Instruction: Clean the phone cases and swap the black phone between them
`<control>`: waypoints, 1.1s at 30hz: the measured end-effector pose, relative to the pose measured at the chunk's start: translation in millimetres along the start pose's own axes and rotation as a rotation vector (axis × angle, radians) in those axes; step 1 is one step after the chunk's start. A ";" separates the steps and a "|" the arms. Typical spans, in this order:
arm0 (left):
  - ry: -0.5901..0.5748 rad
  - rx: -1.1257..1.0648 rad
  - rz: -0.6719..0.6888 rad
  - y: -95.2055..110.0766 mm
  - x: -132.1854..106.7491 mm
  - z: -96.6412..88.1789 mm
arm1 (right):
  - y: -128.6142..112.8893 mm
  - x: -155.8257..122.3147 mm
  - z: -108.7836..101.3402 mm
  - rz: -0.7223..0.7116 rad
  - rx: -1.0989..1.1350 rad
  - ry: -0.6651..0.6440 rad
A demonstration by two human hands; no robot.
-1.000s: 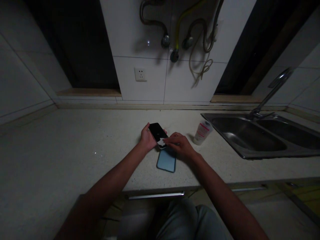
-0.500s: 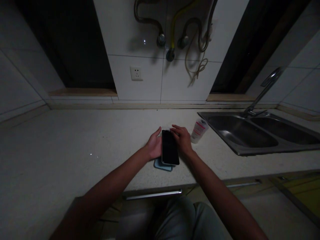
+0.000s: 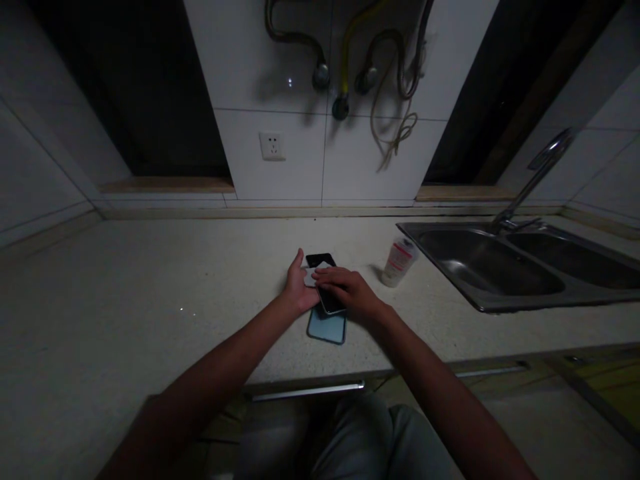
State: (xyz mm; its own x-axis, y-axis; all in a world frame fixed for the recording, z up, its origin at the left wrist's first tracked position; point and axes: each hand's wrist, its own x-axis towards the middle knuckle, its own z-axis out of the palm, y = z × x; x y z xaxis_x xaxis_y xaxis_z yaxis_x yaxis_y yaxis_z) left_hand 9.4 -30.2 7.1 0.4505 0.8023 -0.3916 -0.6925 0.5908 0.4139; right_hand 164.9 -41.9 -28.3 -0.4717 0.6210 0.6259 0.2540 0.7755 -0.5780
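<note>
My left hand (image 3: 299, 291) holds a black smartphone (image 3: 330, 301) from its left side, thumb pointing up and apart from it. The phone lies screen up and slanted, its far end leaning left. Across its middle, my right hand (image 3: 354, 291) presses a pale thin sheet (image 3: 311, 277) to the screen, fingers together and stretched to the left. Whether the sheet is cloth or paper I cannot tell. Beneath the phone's near end, a light blue phone-shaped piece (image 3: 327, 328) with a dark rim lies on the counter.
To the right, a clear plastic cup (image 3: 399, 262) with red print stands beside the double steel sink (image 3: 480, 303) and its faucet (image 3: 540, 167). The pale counter (image 3: 225, 267) ends at a tiled wall with a socket (image 3: 272, 145), pipes and a hanging cord.
The phone has turned, its far end swinging left, and uncovers more of the blue piece. My right hand has moved left across the screen. The pale sheet now shows clearly.
</note>
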 end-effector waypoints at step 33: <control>0.034 0.205 0.047 8.3 5.4 -6.6 | -1.1 -1.0 -6.0 0.145 0.037 0.109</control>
State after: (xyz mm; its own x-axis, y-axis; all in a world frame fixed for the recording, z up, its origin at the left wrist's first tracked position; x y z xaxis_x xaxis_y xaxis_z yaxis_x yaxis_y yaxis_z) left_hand 2.4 -21.5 2.9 0.3987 0.8282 -0.3938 -0.5814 0.5604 0.5899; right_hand 170.2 -42.7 -25.2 -0.3373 0.7365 0.5863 0.2804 0.6732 -0.6843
